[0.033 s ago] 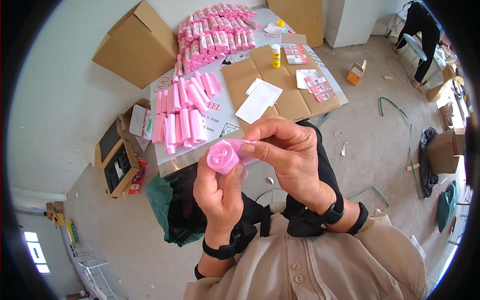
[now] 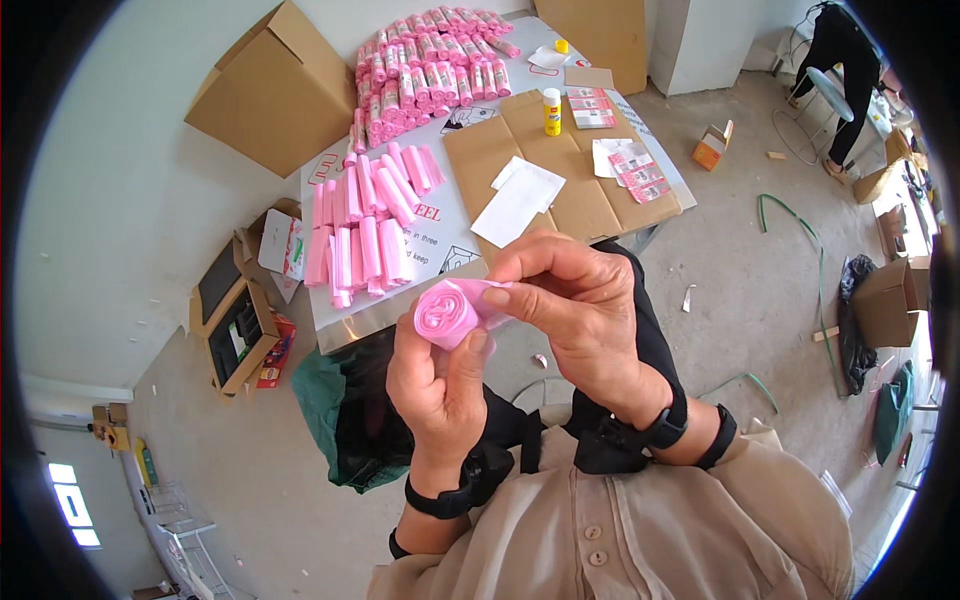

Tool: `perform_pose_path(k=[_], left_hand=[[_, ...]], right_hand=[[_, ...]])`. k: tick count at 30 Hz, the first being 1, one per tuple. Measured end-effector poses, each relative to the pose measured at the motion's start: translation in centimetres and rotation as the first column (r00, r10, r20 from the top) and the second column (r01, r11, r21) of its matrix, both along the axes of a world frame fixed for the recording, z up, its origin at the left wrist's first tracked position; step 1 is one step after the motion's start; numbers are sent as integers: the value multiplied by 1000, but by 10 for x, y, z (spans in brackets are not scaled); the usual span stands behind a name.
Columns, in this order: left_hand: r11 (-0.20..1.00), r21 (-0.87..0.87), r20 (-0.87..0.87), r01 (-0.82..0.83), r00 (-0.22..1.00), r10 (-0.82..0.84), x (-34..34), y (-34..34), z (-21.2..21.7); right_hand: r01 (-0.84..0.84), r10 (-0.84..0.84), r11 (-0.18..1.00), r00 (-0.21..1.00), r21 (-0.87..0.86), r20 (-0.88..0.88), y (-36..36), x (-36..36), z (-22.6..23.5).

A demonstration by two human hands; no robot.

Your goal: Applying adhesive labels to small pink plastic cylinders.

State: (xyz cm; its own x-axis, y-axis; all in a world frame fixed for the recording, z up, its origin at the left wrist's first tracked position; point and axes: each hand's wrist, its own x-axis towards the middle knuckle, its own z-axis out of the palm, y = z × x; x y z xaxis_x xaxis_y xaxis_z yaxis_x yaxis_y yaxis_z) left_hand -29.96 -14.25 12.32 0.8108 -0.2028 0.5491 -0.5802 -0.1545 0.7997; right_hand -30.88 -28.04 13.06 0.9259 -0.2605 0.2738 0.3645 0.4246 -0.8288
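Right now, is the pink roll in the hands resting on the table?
No. The pink plastic roll is held up off the table, gripped by the left hand while the right hand pinches its loose end.

– What is worn on the wrists?
– A black strapped band is seen just behind the left hand, and another behind the right hand. Black sleeve fabric is seen past each band.
– And the torso?
– A beige buttoned shirt; two pale buttons are seen down its front.
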Motion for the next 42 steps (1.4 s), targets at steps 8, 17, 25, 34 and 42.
perform_pose_path(k=[8,17,25,34,42], left_hand=[[970,-241,-190,-23,982,-24,1,-2,-2],[760,-641,-468,-108,839,-275,12,-4,10],[723,-668,-514,-175,812,-278,14,-4,2],[689,-676,-571,-260,776,-268,19,-8,-9],[709,-646,-618,-283,739,-268,18,-11,-5]], right_hand=[[-23,24,1000,998,21,-66,-3,2,-7],[-196,207,978,961,72,-185,3,-23,-34],[-16,12,1000,984,-20,-176,13,-22,-40],[47,-36,998,978,51,-205,13,-20,-43],[-52,69,996,967,72,-247,6,-20,-41]])
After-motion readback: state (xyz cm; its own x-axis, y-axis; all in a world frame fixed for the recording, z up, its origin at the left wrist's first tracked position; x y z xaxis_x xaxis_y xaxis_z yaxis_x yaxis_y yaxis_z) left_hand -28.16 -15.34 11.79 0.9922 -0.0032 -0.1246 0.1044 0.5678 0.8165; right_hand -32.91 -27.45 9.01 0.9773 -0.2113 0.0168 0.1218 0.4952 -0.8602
